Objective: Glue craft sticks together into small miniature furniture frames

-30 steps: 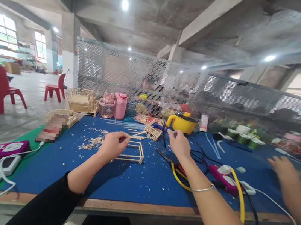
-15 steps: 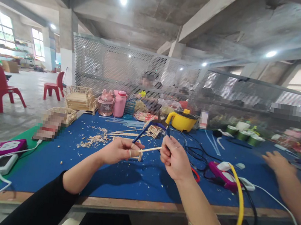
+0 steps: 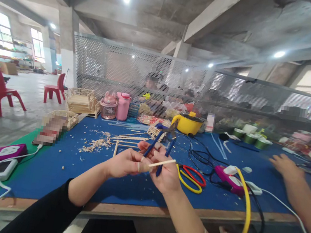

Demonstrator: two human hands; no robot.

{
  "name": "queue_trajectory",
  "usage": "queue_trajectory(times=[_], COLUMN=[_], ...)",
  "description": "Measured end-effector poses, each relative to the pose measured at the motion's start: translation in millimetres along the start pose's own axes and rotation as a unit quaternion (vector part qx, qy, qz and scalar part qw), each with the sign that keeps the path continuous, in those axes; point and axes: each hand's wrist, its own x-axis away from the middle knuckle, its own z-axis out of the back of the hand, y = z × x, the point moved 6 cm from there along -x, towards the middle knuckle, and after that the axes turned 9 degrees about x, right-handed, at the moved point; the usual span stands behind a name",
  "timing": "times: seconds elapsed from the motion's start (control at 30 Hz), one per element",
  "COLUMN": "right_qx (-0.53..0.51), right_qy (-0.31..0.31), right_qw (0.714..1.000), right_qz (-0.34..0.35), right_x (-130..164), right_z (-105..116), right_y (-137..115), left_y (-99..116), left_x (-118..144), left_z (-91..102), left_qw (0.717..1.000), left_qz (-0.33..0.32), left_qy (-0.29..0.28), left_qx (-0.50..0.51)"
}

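Observation:
Near the front middle of the mat my left hand [image 3: 126, 164] is closed, pinching a thin pale wooden stick [image 3: 164, 163] that points right across my other palm. Blue-handled pliers [image 3: 167, 150] rest in my right hand [image 3: 167, 176], jaws up and handles spread. The fingers of that hand are loosely curled around the handles, and the left handle passes beside my left fingertips. Just behind my left hand lies a small wooden frame [image 3: 115, 148], partly hidden by it. Scissors [image 3: 189, 179] with red and yellow handles lie right of my right hand.
Wood shavings [image 3: 96, 142] and thin sticks [image 3: 130, 135] lie beyond my hands. A yellow pot [image 3: 188, 125], pink bottle [image 3: 123, 107] and stacked wooden frames [image 3: 82, 102] stand behind. Black cables and a purple power strip [image 3: 229, 179] lie right, near another person's hand [image 3: 284, 168].
My right hand has moved left and slightly down, close to my left hand. The pliers have turned with their handles spread, and the stick now crosses in front of my right palm.

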Motion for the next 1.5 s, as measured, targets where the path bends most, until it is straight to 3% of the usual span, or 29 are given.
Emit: queue_trajectory(times=[0.1, 0.17, 0.23, 0.33, 0.4, 0.47, 0.8, 1.0, 1.33, 1.5], right_qx=[0.076, 0.199, 0.392, 0.591, 0.643, 0.666, 0.664, 0.665, 0.684, 0.701], right_qy=[0.016, 0.062, 0.100, 0.049, 0.009, -0.007, 0.000, -0.004, -0.015, -0.021], right_qw=[0.997, 0.977, 0.915, 0.802, 0.762, 0.744, 0.746, 0.745, 0.729, 0.713], right_qz=[0.025, 0.038, 0.007, -0.069, -0.073, -0.059, -0.053, -0.047, -0.002, -0.016], right_x=[-5.4, -6.3, -3.8, 4.1, 9.6, 12.7, 12.3, 15.5, 14.1, 13.9], right_z=[20.2, 42.2, 60.0, 63.4, 54.5, 45.8, 51.1, 46.6, 40.1, 40.5], right_y=[-18.5, -32.1, -38.0, -28.1, -19.8, -14.4, -7.6, -10.0, -8.6, -9.9], left_y=[1.7, 4.0, 5.2, 2.4, 0.4, 0.2, 0.8, 3.4, 5.6, 2.5], left_x=[-0.4, 0.2, 0.1, -2.7, -4.0, -4.3, -3.3, -5.1, -3.7, -5.4], left_z=[19.3, 35.0, 45.4, 48.9, 48.3, 47.5, 54.1, 47.5, 45.3, 43.9], left_qw=[0.994, 0.981, 0.971, 0.967, 0.967, 0.966, 0.957, 0.961, 0.956, 0.957], left_qz=[0.013, 0.001, -0.019, -0.031, -0.034, -0.038, -0.056, -0.060, -0.062, -0.049], left_qy=[0.103, 0.184, 0.233, 0.248, 0.252, 0.255, 0.275, 0.258, 0.258, 0.247], left_qx=[0.041, 0.055, 0.056, 0.040, 0.035, 0.027, -0.068, -0.079, -0.129, -0.145])
